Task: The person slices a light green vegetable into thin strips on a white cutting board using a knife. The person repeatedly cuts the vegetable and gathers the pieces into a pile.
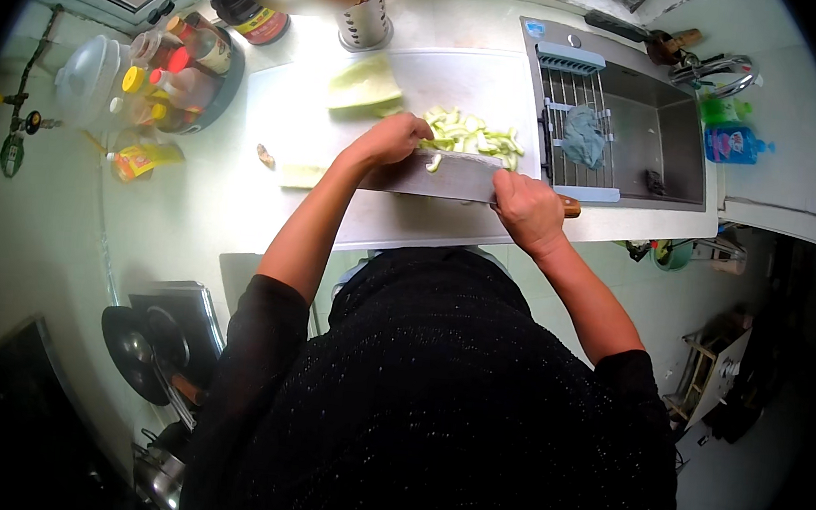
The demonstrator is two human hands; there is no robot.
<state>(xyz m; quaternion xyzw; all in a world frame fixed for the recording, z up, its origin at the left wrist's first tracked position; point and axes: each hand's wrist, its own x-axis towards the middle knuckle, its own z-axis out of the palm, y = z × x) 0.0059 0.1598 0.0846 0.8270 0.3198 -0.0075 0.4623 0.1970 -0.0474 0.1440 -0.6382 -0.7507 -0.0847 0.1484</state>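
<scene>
Slices (475,136) already heaped on the board (289,121), just beyond the cleaver (429,175); big chunk (364,84) and a smaller strip (301,177) to the left look uncut, so I'd call it partway. I see the right hand (527,205) clamped on the cleaver; left hand (396,139) is curled at its opposite end by the slices, but I can't tell its grip.

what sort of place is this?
Most likely a home kitchen: there's a metal sink set into the counter, a dark round pan at lower left, and chopped pale green vegetable on a white cutting board.
</scene>
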